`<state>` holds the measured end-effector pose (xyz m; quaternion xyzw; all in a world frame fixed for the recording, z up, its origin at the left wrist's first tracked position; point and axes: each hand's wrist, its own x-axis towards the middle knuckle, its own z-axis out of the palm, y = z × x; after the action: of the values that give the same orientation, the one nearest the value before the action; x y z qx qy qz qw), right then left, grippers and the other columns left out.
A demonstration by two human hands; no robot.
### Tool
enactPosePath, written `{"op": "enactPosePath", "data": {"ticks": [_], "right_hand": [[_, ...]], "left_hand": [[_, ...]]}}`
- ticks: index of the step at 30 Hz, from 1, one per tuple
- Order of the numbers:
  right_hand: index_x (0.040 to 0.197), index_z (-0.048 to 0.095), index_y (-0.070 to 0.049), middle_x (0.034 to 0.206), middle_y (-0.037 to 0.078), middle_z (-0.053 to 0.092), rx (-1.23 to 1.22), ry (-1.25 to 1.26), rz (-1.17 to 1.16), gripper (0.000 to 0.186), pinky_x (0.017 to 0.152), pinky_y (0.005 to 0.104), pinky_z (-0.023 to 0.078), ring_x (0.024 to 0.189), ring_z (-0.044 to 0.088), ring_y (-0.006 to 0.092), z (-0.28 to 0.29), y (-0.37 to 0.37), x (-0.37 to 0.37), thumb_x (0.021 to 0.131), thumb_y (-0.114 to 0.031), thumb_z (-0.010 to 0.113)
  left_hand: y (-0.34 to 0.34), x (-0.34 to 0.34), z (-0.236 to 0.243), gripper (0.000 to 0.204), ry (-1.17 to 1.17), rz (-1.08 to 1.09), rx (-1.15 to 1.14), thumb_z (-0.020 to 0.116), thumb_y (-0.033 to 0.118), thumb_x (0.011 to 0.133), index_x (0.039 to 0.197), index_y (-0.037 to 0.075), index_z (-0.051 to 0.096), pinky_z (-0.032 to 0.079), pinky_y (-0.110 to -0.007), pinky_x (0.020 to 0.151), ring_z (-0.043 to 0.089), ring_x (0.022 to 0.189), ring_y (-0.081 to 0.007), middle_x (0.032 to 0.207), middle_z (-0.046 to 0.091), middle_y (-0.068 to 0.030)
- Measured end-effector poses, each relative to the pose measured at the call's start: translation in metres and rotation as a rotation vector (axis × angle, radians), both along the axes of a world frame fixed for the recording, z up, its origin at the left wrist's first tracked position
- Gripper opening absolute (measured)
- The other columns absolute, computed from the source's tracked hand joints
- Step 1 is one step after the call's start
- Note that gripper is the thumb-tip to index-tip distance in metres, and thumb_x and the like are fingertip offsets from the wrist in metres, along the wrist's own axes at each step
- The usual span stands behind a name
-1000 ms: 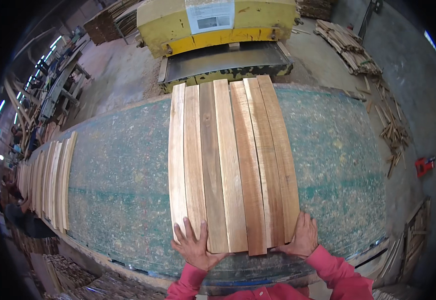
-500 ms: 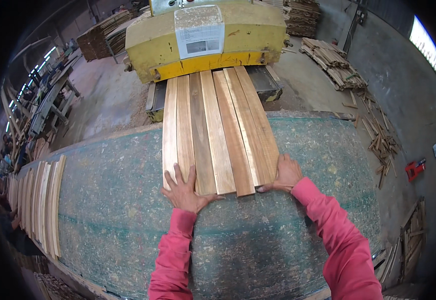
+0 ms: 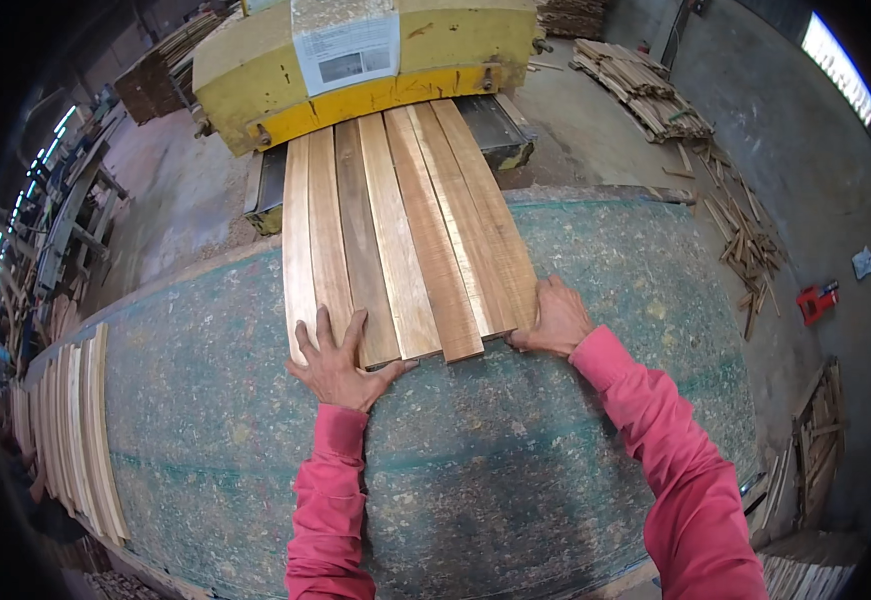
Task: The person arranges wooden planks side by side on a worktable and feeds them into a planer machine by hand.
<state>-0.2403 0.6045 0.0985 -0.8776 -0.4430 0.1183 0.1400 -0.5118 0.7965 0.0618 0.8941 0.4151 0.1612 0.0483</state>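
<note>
A row of several wooden boards (image 3: 386, 230) lies side by side, bridging from the green-grey table to beneath the yellow machine (image 3: 326, 110). Their near ends are uneven, and their far ends are hidden under the machine. My left hand (image 3: 341, 372) rests at the near left corner, its fingers spread on top of the boards and its thumb along their end edge. At the near right corner is my right hand (image 3: 559, 320), fingers stretched along the outer side and thumb against the end edge. The boards sit between both hands.
The speckled table (image 3: 516, 470) spreads around my arms. Another row of wooden strips (image 3: 71, 430) lies at its left end. Stacked timber (image 3: 646, 90) and scattered offcuts (image 3: 741, 230) are on the floor to the right, near a red tool (image 3: 816, 302).
The view has shifted, so the machine, boards and hands appear higher and further left. Both hands keep the same places on the boards.
</note>
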Motion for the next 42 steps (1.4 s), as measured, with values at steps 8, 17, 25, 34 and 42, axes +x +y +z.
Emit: {"op": "enactPosePath", "data": {"ticks": [8, 17, 25, 34, 42], "right_hand": [[0.102, 0.064, 0.015, 0.108, 0.031, 0.061, 0.116, 0.023, -0.011, 0.078, 0.092, 0.0469, 0.053, 0.099, 0.065, 0.0444, 0.002, 0.063, 0.032, 0.057, -0.044, 0.086], [0.138, 0.059, -0.014, 0.138, 0.026, 0.048, 0.414, -0.316, -0.073, 0.07, 0.116, 0.0697, 0.012, 0.133, 0.042, 0.0432, -0.056, 0.123, -0.002, 0.088, -0.062, 0.063], [0.147, 0.051, -0.023, 0.152, 0.024, 0.036, 0.332, -0.349, -0.113, 0.061, 0.114, 0.0751, 0.007, 0.14, 0.032, 0.0446, -0.062, 0.166, 0.015, 0.097, -0.058, 0.052], [0.146, 0.052, -0.022, 0.151, 0.021, 0.037, 0.36, -0.327, -0.121, 0.059, 0.114, 0.0765, 0.007, 0.143, 0.03, 0.0453, -0.065, 0.215, 0.04, 0.098, -0.057, 0.051], [0.157, 0.033, -0.023, 0.162, 0.023, 0.022, 0.254, -0.219, -0.084, 0.078, 0.115, 0.0746, -0.002, 0.152, 0.011, 0.0457, -0.052, 0.244, 0.059, 0.095, -0.069, 0.043]], "left_hand": [[0.061, 0.026, -0.008, 0.105, 0.037, 0.035, -0.001, 0.068, 0.092, 0.054, 0.145, 0.042, 0.054, 0.004, -0.084, 0.107, 0.013, 0.151, -0.0503, 0.166, 0.026, -0.0111], [0.133, 0.053, 0.004, 0.091, 0.209, 0.016, 0.055, 0.057, 0.088, 0.073, 0.152, 0.048, 0.039, 0.006, -0.082, 0.109, 0.016, 0.152, -0.0493, 0.167, 0.023, -0.013], [0.171, 0.065, -0.001, 0.098, 0.252, -0.025, 0.03, 0.053, 0.095, 0.066, 0.152, 0.051, 0.038, 0.006, -0.082, 0.11, 0.014, 0.151, -0.0522, 0.167, 0.022, -0.0169], [0.219, 0.09, -0.001, 0.098, 0.251, 0.0, 0.004, 0.052, 0.096, 0.066, 0.152, 0.052, 0.036, 0.008, -0.081, 0.11, 0.013, 0.152, -0.0505, 0.167, 0.021, -0.016], [0.236, 0.103, 0.023, 0.094, 0.313, 0.038, -0.009, 0.052, 0.09, 0.075, 0.156, 0.048, 0.03, 0.002, -0.081, 0.112, 0.011, 0.153, -0.0495, 0.167, 0.019, -0.0177]]}}
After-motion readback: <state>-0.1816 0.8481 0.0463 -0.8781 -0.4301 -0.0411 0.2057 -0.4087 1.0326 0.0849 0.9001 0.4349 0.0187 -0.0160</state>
